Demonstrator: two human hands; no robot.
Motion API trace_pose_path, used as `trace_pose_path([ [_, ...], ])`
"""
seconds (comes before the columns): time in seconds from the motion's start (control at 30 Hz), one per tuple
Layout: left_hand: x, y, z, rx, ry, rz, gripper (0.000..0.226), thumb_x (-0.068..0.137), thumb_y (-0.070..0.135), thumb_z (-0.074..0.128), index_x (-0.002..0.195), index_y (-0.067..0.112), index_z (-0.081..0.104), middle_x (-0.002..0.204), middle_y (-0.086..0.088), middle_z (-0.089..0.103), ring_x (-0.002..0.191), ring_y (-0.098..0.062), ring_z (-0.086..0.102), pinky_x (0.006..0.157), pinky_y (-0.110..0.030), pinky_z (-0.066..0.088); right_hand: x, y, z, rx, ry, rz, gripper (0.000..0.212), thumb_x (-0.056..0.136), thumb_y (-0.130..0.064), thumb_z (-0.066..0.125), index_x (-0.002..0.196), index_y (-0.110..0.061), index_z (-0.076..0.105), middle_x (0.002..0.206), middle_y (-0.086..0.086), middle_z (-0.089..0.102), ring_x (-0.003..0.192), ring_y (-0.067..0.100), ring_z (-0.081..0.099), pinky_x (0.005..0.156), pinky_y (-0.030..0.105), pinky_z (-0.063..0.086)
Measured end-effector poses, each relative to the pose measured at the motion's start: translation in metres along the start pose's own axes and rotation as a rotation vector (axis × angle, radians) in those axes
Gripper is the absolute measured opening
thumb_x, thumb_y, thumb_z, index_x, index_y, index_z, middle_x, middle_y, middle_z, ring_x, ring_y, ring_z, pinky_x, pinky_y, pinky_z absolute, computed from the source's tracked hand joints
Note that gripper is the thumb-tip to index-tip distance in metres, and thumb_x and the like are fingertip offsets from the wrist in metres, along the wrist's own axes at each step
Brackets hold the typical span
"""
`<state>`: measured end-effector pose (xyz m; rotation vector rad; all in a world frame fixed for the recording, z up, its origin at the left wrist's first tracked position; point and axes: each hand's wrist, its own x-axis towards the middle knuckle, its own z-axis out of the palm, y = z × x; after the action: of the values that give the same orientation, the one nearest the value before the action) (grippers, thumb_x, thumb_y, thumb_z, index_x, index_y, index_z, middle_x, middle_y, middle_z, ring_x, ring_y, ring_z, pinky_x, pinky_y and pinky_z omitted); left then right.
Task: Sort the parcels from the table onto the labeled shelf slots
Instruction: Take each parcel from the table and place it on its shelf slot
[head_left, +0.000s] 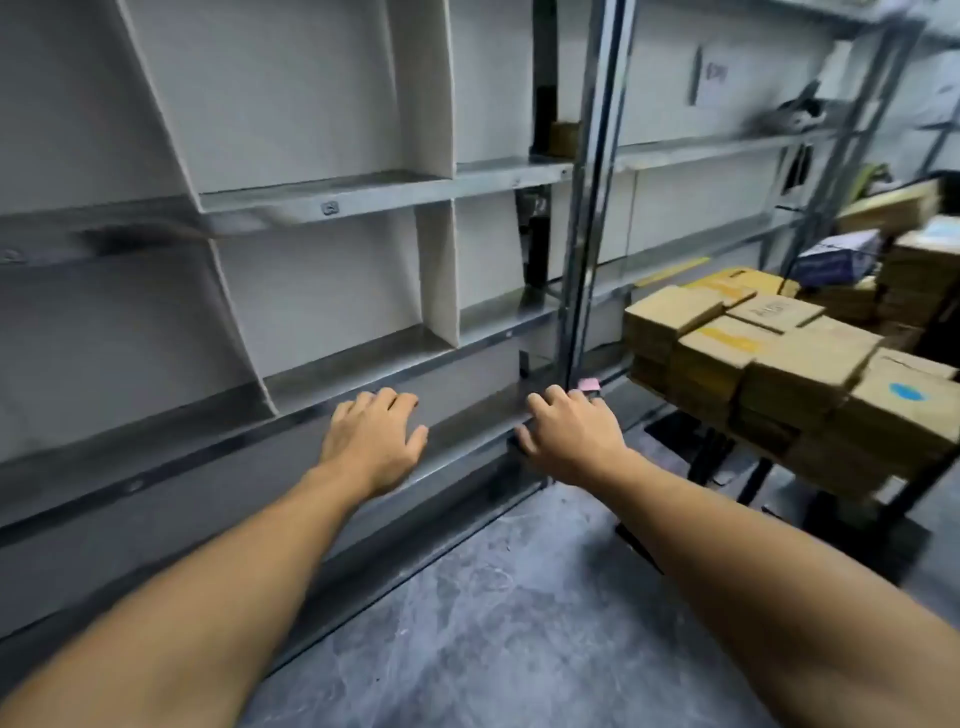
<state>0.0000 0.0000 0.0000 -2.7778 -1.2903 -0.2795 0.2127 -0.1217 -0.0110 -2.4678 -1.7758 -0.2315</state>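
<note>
Both hands reach out empty at frame centre, left hand (375, 435) and right hand (570, 431) with fingers loosely spread. Cardboard parcels (789, 364) crowd the desk (810, 475) at right; the shelf (363, 192) fills the left. Labels too blurred to read.

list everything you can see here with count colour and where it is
shelf unit: one, grey metal, left and centre, slots bare
dividers: several, white, upright between the slots
second shelf unit: one, grey metal, right rear, dark blurred item on top shelf
parcels: many, brown cardboard, stacked on the table at right; one has a blue sticker
table: one, dark frame, right
pink tag: one, on shelf edge by the right hand
floor: grey, mottled
left hand: empty, fingers spread, at the lower shelf
right hand: empty, at the lower shelf edge
</note>
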Motion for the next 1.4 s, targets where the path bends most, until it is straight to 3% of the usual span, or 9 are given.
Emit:
trace_pose_path([
  [0.33,0.096,0.239,0.048,-0.112,-0.015,0.335,0.044,0.096,0.046,0.041,0.133,0.024,0.049,0.132,-0.002,0.053,0.121,-0.026,0.046,0.101,-0.041,0.036,-0.073,0.227,0.024,-0.077,-0.009,0.309,0.040,0.098,-0.050,0.039,0.120,-0.019,0.053,0.118,0.008,0.057,0.106,0.032,0.057,0.080,0.043,0.045],
  [0.57,0.138,0.409,0.076,-0.183,-0.033,0.530,0.043,0.096,0.047,0.041,0.132,0.025,0.048,0.130,-0.001,0.054,0.119,-0.025,0.048,0.096,-0.041,0.038,-0.135,0.371,0.028,-0.106,-0.066,0.512,0.041,0.099,-0.050,0.038,0.123,-0.019,0.051,0.120,0.007,0.055,0.109,0.033,0.056,0.081,0.043,0.044],
  [0.67,0.149,0.463,0.081,-0.246,-0.061,0.598,0.046,0.098,0.047,0.039,0.137,0.024,0.045,0.134,0.001,0.051,0.123,-0.022,0.045,0.101,-0.040,0.036,-0.150,0.414,0.032,-0.079,-0.078,0.574,0.044,0.100,-0.052,0.036,0.127,-0.020,0.050,0.123,0.006,0.054,0.111,0.031,0.055,0.085,0.043,0.046],
  [0.87,0.185,0.537,0.087,-0.272,-0.101,0.689,0.048,0.099,0.046,0.037,0.140,0.024,0.043,0.138,0.001,0.049,0.128,-0.021,0.042,0.109,-0.041,0.033,-0.145,0.469,0.045,-0.031,-0.013,0.652,0.043,0.099,-0.050,0.038,0.127,-0.021,0.053,0.123,0.005,0.057,0.106,0.028,0.056,0.082,0.040,0.047],
  [1.2,0.275,0.621,0.140,-0.261,-0.103,0.789,0.048,0.097,0.049,0.038,0.139,0.028,0.043,0.137,0.004,0.052,0.127,-0.020,0.043,0.108,-0.039,0.035,-0.094,0.542,0.077,0.126,0.054,0.871,0.044,0.100,-0.047,0.042,0.133,-0.020,0.051,0.130,0.004,0.053,0.112,0.028,0.054,0.087,0.043,0.050],
  [1.4,0.309,0.649,0.176,-0.194,-0.053,0.886,0.037,0.095,0.049,0.036,0.124,0.030,0.046,0.127,0.005,0.056,0.121,-0.020,0.043,0.107,-0.039,0.031,-0.068,0.570,0.102,0.271,0.112,1.035,0.043,0.100,-0.044,0.046,0.136,-0.021,0.048,0.134,0.003,0.045,0.117,0.029,0.049,0.094,0.042,0.047],
])
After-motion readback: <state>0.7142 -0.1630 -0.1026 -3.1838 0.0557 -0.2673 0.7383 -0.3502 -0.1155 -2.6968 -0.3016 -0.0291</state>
